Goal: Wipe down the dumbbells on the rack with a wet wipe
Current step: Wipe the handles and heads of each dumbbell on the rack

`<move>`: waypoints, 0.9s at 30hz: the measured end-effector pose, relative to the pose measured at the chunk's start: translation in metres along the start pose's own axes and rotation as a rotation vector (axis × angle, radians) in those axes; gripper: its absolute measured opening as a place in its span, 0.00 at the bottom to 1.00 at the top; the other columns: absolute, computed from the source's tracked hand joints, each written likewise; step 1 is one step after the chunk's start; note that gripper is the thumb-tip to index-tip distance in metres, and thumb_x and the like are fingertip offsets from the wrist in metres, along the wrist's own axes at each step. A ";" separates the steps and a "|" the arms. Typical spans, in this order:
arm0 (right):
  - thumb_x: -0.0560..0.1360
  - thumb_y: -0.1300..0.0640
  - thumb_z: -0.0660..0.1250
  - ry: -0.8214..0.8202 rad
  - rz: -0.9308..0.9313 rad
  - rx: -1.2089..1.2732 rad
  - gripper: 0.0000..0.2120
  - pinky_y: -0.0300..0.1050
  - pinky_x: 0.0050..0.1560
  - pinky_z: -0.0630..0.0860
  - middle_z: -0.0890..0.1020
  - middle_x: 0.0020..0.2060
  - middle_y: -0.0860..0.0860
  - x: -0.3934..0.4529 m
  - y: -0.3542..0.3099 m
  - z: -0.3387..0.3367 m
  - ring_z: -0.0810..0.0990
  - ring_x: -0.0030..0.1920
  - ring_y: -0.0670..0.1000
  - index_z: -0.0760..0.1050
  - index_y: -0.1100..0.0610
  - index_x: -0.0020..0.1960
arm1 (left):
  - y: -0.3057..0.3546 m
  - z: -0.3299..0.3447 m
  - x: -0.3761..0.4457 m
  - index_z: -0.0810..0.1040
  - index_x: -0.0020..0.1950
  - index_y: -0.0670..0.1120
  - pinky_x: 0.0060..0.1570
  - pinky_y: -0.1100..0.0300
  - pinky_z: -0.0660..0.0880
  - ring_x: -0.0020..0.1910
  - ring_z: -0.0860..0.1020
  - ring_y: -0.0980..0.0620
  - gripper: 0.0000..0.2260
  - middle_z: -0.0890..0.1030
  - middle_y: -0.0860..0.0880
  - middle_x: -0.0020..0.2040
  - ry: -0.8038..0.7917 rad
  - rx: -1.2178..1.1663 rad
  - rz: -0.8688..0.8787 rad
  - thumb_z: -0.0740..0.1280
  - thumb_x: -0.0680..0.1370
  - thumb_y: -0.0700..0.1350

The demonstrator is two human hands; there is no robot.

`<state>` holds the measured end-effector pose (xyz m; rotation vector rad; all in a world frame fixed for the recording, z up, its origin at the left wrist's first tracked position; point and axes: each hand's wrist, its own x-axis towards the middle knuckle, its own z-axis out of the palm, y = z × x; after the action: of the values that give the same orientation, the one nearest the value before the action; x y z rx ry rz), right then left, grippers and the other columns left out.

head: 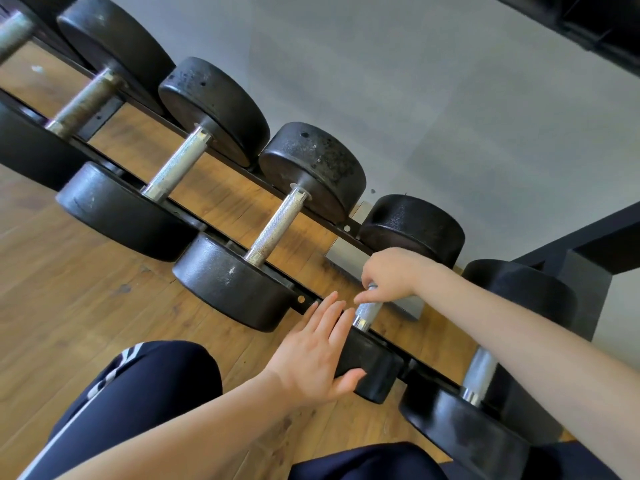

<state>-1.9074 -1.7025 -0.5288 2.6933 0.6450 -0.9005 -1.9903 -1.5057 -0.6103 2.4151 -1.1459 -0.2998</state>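
1. Several black dumbbells lie side by side on a low black rack, set diagonally from upper left to lower right over a wood floor, with a grey wall behind.
2. Leftmost dumbbell: blurred, handle appears discoloured.
3. Second dumbbell and third dumbbell: knurled silver handles; the far heads are pitted and scuffed.
4. Left hand: fingers straight and spread, palm flat against the near head of the fourth dumbbell, thumb beneath it. It holds nothing.
5. Right hand: fingers curled down onto that dumbbell's silver handle, gripping it from above. Whether a wet wipe sits under the fingers cannot be told; none is visible.
6. Fifth dumbbell: farthest right, partly behind the right forearm.
7. Dark trousers with white stripes occupy the lower foreground.
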 end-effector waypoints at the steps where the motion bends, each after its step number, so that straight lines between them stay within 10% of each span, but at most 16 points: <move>1: 0.78 0.39 0.56 0.007 -0.008 -0.022 0.24 0.39 0.44 0.75 0.80 0.37 0.50 0.000 -0.002 0.002 0.78 0.39 0.46 0.79 0.57 0.44 | 0.000 0.000 0.000 0.48 0.80 0.44 0.72 0.57 0.41 0.73 0.35 0.53 0.41 0.51 0.45 0.80 -0.006 0.013 0.000 0.44 0.75 0.69; 23: 0.81 0.42 0.49 0.148 0.055 -0.145 0.24 0.40 0.49 0.72 0.79 0.39 0.49 -0.002 -0.007 0.015 0.78 0.42 0.46 0.77 0.56 0.45 | -0.001 0.001 0.001 0.51 0.80 0.44 0.70 0.58 0.46 0.73 0.36 0.53 0.41 0.53 0.45 0.80 0.039 -0.014 0.001 0.44 0.74 0.69; 27: 0.81 0.43 0.51 0.105 -0.018 -0.062 0.22 0.44 0.51 0.76 0.80 0.43 0.50 -0.005 -0.012 0.024 0.76 0.44 0.46 0.78 0.57 0.48 | -0.003 0.005 0.001 0.62 0.76 0.41 0.67 0.55 0.58 0.75 0.50 0.48 0.38 0.66 0.42 0.75 0.104 -0.004 0.008 0.51 0.77 0.67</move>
<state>-1.9296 -1.7018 -0.5455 2.6973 0.7073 -0.7349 -1.9895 -1.5065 -0.6162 2.3918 -1.1081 -0.1717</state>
